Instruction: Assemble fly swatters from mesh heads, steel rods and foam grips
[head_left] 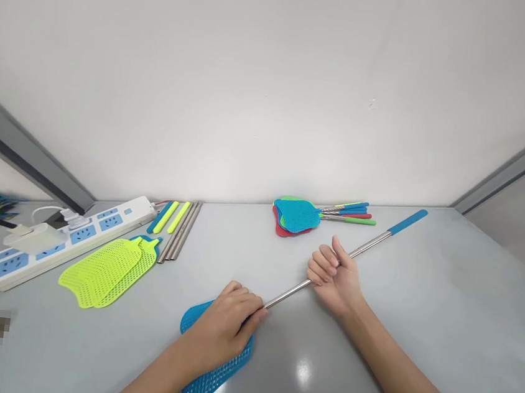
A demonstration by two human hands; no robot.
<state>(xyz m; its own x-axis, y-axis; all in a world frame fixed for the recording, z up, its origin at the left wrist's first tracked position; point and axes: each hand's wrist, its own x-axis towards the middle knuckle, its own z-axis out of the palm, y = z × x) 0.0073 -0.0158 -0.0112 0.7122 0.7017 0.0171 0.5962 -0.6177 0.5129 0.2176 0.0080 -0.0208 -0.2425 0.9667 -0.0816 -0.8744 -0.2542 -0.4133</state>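
Observation:
A fly swatter with a blue mesh head (212, 386) and a silver telescopic rod (287, 294) stretches diagonally across the grey table, its blue grip (408, 222) pointing to the far right. My left hand (230, 324) covers the neck of the swatter, fingers closed where the rod meets the head, and hides part of the mesh. Farther up the rod, my right hand (334, 278) is turned palm up with its fingers curled round the metal and the thumb raised.
Several assembled swatters (297, 216) lie stacked by the wall. At left are loose yellow-green swatter heads (104, 270), bare metal rods (181, 233), coloured grips (178, 217) and a white power strip (118, 231) with plugged-in adapters. Grey frame posts (509, 166) edge the table.

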